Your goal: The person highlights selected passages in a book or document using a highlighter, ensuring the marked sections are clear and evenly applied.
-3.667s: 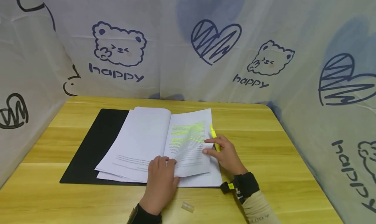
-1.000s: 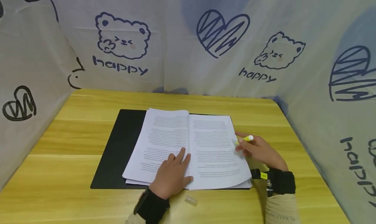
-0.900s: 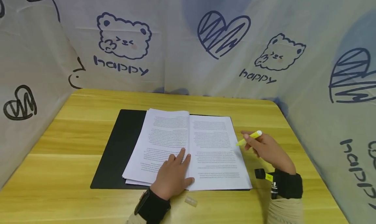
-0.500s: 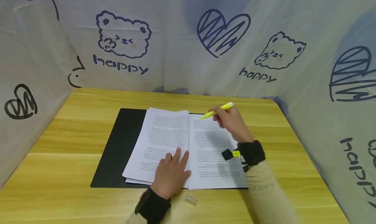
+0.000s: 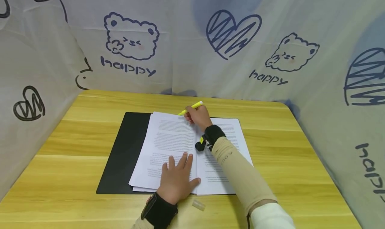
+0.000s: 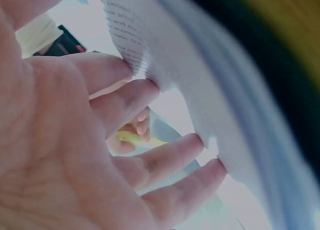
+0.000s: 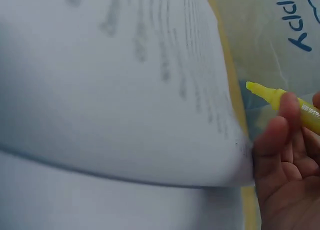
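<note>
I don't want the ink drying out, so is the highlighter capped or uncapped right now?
Uncapped. The highlighter in the right hand shows its bare yellow tip, and a clear cap lies on the table.

left hand (image 5: 177, 179) flat, fingers spread, right hand (image 5: 198, 117) curled, arm outstretched

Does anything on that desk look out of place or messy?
Only the clear pen cap, lying loose on the table near the front edge, apart from the yellow highlighter in the right hand.
</note>
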`<action>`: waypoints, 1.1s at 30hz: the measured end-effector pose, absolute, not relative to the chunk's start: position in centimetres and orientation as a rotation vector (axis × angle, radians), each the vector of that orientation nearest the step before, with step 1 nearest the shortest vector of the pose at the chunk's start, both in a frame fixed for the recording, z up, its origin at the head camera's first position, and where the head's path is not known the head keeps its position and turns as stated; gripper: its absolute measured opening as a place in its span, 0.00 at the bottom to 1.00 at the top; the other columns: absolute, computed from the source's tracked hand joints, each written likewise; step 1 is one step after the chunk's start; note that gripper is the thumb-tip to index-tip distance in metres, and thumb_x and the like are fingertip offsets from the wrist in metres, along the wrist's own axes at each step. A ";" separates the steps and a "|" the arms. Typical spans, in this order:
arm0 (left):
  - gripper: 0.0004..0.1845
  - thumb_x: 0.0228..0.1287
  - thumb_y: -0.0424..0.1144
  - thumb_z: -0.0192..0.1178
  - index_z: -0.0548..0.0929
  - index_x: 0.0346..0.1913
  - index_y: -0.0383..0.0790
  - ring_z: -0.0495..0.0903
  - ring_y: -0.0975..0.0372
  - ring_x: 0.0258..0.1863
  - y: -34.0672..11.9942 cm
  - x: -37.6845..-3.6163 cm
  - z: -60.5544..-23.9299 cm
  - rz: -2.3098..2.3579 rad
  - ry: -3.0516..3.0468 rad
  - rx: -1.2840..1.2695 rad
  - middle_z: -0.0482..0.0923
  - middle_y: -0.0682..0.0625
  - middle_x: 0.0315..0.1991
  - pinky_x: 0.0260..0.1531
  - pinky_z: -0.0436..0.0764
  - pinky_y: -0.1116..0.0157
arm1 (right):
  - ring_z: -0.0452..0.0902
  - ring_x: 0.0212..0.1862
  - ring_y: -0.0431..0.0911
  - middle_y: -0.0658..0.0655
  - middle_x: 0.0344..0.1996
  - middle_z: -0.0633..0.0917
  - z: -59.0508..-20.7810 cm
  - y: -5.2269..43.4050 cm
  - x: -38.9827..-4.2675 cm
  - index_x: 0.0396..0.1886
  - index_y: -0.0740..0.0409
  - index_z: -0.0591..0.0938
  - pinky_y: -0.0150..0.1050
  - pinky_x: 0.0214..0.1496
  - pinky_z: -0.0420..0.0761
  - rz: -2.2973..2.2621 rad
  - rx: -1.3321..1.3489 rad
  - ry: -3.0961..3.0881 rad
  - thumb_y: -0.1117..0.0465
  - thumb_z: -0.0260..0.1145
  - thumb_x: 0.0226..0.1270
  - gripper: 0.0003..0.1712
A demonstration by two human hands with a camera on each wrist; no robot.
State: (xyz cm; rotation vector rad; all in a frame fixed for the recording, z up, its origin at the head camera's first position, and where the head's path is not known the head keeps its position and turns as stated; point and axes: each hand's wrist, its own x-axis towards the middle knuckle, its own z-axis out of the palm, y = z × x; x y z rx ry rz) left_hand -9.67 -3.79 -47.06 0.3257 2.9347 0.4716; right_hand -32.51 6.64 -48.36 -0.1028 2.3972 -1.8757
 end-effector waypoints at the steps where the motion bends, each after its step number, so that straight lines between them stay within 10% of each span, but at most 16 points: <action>1: 0.43 0.68 0.60 0.65 0.67 0.78 0.41 0.62 0.32 0.72 -3.8 -9.7 -47.0 0.466 2.930 0.313 0.65 0.44 0.78 0.65 0.64 0.33 | 0.75 0.21 0.41 0.53 0.23 0.84 -48.6 6.5 -32.6 0.34 0.62 0.86 0.32 0.25 0.76 -1.843 -0.105 2.432 0.53 0.64 0.74 0.16; 20: 0.46 0.64 0.65 0.66 0.66 0.79 0.45 0.60 0.36 0.73 -3.9 -9.6 -46.7 0.511 2.881 0.228 0.62 0.48 0.79 0.56 0.58 0.20 | 0.70 0.23 0.46 0.51 0.16 0.75 -49.3 7.2 -32.4 0.24 0.57 0.81 0.38 0.31 0.71 -1.514 -0.342 2.655 0.56 0.65 0.71 0.15; 33: 0.47 0.64 0.68 0.64 0.66 0.79 0.49 0.64 0.37 0.71 -4.0 -9.6 -46.4 0.432 2.905 0.233 0.62 0.43 0.79 0.54 0.63 0.25 | 0.76 0.28 0.46 0.55 0.25 0.83 -47.7 7.1 -32.9 0.37 0.61 0.84 0.37 0.32 0.74 -1.171 -0.509 2.729 0.58 0.69 0.70 0.09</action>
